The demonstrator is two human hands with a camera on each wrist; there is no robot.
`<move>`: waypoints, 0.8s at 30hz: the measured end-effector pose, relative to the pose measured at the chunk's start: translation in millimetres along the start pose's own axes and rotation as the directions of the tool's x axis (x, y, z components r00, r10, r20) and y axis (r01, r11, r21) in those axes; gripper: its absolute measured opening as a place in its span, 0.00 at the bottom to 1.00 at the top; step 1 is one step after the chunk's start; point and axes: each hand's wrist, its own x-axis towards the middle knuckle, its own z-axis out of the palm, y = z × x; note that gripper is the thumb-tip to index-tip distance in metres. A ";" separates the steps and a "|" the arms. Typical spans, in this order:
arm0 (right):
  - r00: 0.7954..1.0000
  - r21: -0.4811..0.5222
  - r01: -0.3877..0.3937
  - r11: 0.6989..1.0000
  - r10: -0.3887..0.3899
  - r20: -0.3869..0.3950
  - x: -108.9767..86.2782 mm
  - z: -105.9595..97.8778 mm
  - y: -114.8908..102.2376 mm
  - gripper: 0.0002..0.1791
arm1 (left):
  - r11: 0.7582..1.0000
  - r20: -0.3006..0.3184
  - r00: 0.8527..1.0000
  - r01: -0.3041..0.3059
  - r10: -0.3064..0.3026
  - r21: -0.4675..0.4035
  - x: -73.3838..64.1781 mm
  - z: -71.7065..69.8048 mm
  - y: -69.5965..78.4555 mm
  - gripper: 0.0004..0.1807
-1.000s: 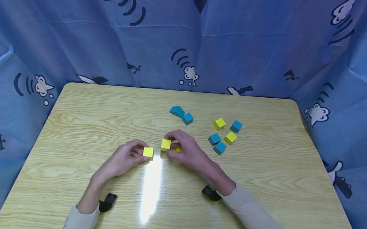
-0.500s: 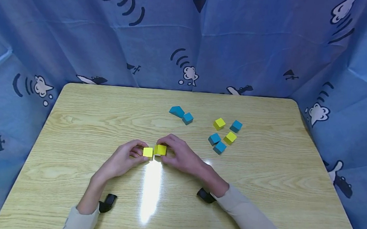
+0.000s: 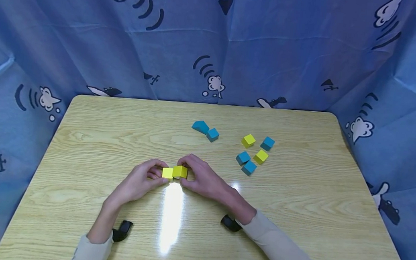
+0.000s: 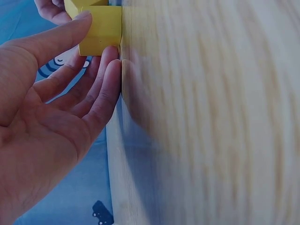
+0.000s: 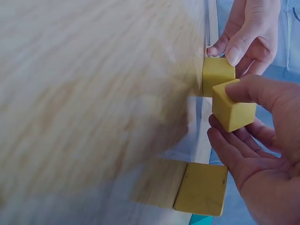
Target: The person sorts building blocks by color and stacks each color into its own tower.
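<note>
One yellow block (image 3: 167,173) rests on the surface (image 3: 121,128), well in from its far edge, pinched by the left hand (image 3: 141,180); the right hand (image 3: 203,178) pinches a second block (image 3: 180,172), raised and turned, just beside: best squared before lowering.

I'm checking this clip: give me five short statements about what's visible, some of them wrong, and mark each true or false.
1. The left hand pinches a yellow cube. True.
2. The right hand pinches a blue block. False: it pinches another yellow cube.
3. Every blue block is a cube. False: one is a blue wedge.
4. The right wrist view shows a third yellow block on the table. True.
5. A printed blue cloth hangs behind the table. True.
</note>
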 end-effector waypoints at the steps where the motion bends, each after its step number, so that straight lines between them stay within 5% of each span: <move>1: 1.000 -0.005 -0.002 1.000 0.002 0.004 0.1 0.3 0.1 0.19 | 1.000 -0.001 1.000 0.000 0.000 0.000 0.0 0.1 0.1 0.19; 24: 0.998 -0.219 -0.042 0.975 0.051 0.040 6.2 6.7 -4.9 0.15 | 1.000 0.003 1.000 -0.003 0.003 0.002 -0.8 -0.4 1.4 0.19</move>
